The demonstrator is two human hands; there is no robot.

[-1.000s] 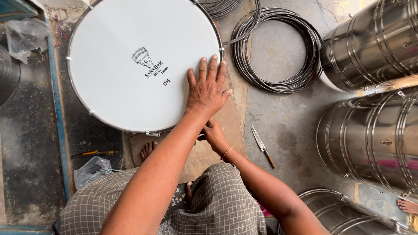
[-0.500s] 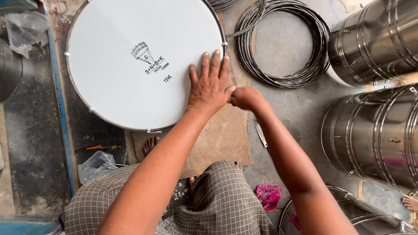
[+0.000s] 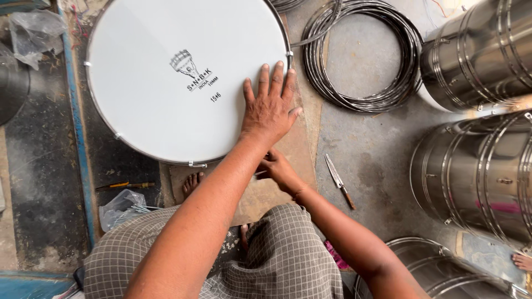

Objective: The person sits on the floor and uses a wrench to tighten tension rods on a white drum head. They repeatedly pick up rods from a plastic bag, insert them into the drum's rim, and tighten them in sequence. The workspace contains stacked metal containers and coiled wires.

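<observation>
A large white drumhead (image 3: 166, 77) with a metal rim lies flat on the floor in front of me. My left hand (image 3: 269, 108) presses palm-down on its right part, fingers spread. My right hand (image 3: 277, 169) sits just under my left wrist, by the drum's lower right rim over a brown board (image 3: 302, 149). Its fingers are curled around what looks like a thin metal piece, partly hidden by my forearm. My bare foot (image 3: 191, 182) rests below the rim.
A coil of dark wire hoops (image 3: 360, 55) lies right of the drum. Shiny steel drum shells (image 3: 476, 171) stand along the right side. A knife-like tool (image 3: 339, 180) lies on the floor; a small screwdriver (image 3: 124, 185) and plastic bag (image 3: 119, 207) lie at left. Another person's foot (image 3: 523, 260) shows at the lower right.
My right hand rose from the lower rim to the drum's right rim, then came back down under my left wrist. My left hand stayed flat on the drumhead.
</observation>
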